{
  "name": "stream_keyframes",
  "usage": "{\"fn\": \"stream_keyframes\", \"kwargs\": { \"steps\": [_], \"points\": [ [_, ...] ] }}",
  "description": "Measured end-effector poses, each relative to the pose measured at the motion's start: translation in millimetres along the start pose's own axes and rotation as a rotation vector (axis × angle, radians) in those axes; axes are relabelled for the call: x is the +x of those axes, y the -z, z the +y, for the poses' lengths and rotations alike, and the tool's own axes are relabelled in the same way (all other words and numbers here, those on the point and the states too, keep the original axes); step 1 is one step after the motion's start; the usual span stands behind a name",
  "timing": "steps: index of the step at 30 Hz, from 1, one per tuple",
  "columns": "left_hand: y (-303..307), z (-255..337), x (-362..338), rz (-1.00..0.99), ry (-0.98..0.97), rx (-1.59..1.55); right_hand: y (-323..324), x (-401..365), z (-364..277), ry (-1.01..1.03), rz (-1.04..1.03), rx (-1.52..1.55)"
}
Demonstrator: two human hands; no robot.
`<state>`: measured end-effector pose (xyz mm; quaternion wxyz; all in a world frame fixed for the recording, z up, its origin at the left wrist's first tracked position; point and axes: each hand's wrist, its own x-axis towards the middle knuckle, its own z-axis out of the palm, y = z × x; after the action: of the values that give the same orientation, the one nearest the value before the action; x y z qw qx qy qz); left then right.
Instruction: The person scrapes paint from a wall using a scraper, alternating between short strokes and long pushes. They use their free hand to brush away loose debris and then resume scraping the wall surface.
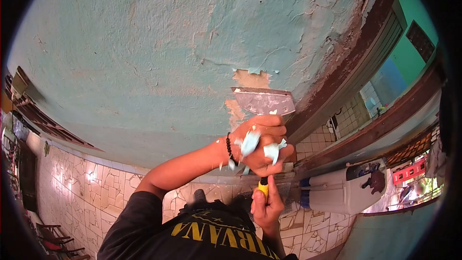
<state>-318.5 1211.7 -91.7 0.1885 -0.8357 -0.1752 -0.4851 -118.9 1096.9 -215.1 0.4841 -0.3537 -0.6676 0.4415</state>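
A wide scraper [264, 102] lies with its grey metal blade against the peeling turquoise wall [144, 53]. My left hand [263, 137], with a dark beaded bracelet at the wrist, is wrapped round the scraper just below the blade. Lower down, my right hand [270, 209] grips the yellow end of the handle. Bare tan plaster [252, 79] shows above the blade and beside its left end. Pale blue paint flakes [250, 143] appear in front of my left hand, some blurred by motion.
A brown door frame [332, 70] runs along the wall's right side, with another room beyond it. Behind me stands a pale, bulky appliance or tub [337, 190] with things on top. Irregular stone tiles [91, 200] cover the floor. Chairs [60, 240] are at the lower left.
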Motion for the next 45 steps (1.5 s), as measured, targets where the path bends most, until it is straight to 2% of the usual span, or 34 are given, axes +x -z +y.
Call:
{"fn": "stream_keyframes", "kwargs": {
  "steps": [3, 7, 8, 9, 11, 12, 15, 20, 22, 26, 27, 29, 31, 32, 33, 35, 36, 39, 40, 41, 42, 43, 44, 45],
  "points": [
    [5.5, -5.5, 8.6, -0.079, 0.006, 0.08, 0.1, 7.2, -4.9, 0.041, 0.008, -0.041],
    [28.0, -14.0, 37.2, -0.029, 0.02, 0.14, -0.6, 24.1, -25.5, 0.149, -0.038, -0.057],
    [23.5, -11.4, 31.8, -0.009, -0.001, 0.145, -2.7, 19.0, -26.5, 0.12, -0.036, -0.016],
    [23.7, -5.8, 22.3, -0.073, 0.046, 0.137, -5.3, 14.1, -27.4, 0.064, -0.024, 0.055],
    [14.3, 1.4, -3.6, -0.018, 0.065, 0.101, -10.4, 1.5, -18.3, -0.021, -0.021, 0.231],
    [11.1, 2.3, -14.1, 0.01, 0.058, 0.09, -4.7, -0.6, -12.1, -0.02, -0.104, 0.207],
    [22.7, -4.4, 2.9, -0.021, 0.029, 0.111, -1.5, 14.5, -17.8, 0.152, -0.116, 0.033],
    [89.6, -36.1, 97.3, 0.011, -0.1, 0.297, -5.3, 77.2, -102.6, 0.356, -0.1, -0.042],
    [118.0, -35.6, 129.5, 0.025, -0.082, 0.415, -3.8, 100.3, -138.9, 0.436, -0.128, -0.046],
    [165.7, -67.3, 191.3, -0.055, -0.157, 0.07, -4.8, 143.0, -205.9, 0.655, -0.127, -0.031],
    [177.1, -72.0, 194.0, -0.07, 0.061, 0.19, -10.7, 155.1, -218.2, 0.757, -0.089, -0.007],
    [230.6, -98.9, 231.9, -0.065, -0.286, 0.484, -25.5, 181.2, -243.3, 0.979, 0.018, 0.04],
    [243.7, -101.5, 254.2, 0.194, -0.051, 0.298, -42.0, 203.9, -270.6, 1.078, 0.076, -0.001],
    [276.2, -101.0, 266.7, 0.074, 0.014, 0.282, -49.5, 214.2, -285.5, 1.113, 0.089, -0.035],
    [299.4, -105.5, 283.2, 0.03, -0.117, 0.319, -60.5, 219.5, -305.6, 1.028, 0.03, -0.018],
    [333.0, -101.2, 298.0, 0.036, -0.031, 0.432, -68.8, 223.5, -342.4, 0.855, -0.092, 0.018],
    [346.2, -95.6, 300.7, 0.004, -0.054, 0.539, -58.2, 223.4, -355.1, 0.795, -0.304, 0.104],
    [349.7, -93.5, 264.6, 0.039, -0.05, 0.51, -100.8, 220.2, -328.5, 1.068, 0.099, 0.129],
    [356.3, -78.3, 233.7, -0.028, 0.182, 0.543, -99.9, 214.2, -310.0, 1.066, -0.01, 0.05],
    [360.8, -94.1, 189.2, 0.044, 0.159, 0.549, -99.0, 205.1, -293.1, 0.9, -0.222, 0.075],
    [331.5, -78.8, 157.2, 0.034, 0.007, 0.702, -112.0, 194.5, -255.7, 0.949, -0.165, 0.059],
    [302.0, -63.3, 125.5, 0.048, -0.148, 0.86, -111.4, 177.0, -220.1, 0.882, -0.244, 0.078],
    [272.8, -55.1, 74.1, 0.157, -0.081, 0.776, -110.8, 161.9, -182.7, 0.839, -0.295, 0.077],
    [245.6, -34.8, 24.9, 0.12, -0.038, 0.836, -112.0, 142.9, -137.8, 0.776, -0.355, 0.068]
  ]
}}
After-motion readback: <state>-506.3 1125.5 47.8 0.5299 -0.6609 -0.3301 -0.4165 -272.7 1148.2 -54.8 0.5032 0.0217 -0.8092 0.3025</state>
